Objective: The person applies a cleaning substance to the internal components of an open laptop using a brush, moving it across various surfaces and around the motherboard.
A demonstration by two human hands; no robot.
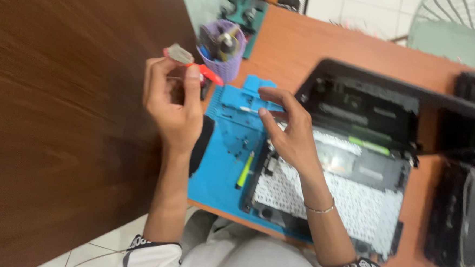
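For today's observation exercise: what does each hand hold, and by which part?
The left hand pinches a small grey piece by its lower edge with its fingers. The right hand holds nothing visible.

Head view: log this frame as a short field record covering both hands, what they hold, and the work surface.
left hand: raised, pinching a small grey part with a red-handled tool
right hand: fingers spread, holding nothing, over the mat's edge
opened laptop: lies on the blue work mat, insides exposed
yellow-green tool: lying on the mat
purple cup: holds tools, behind the mat
image: blurred, fine details unclear
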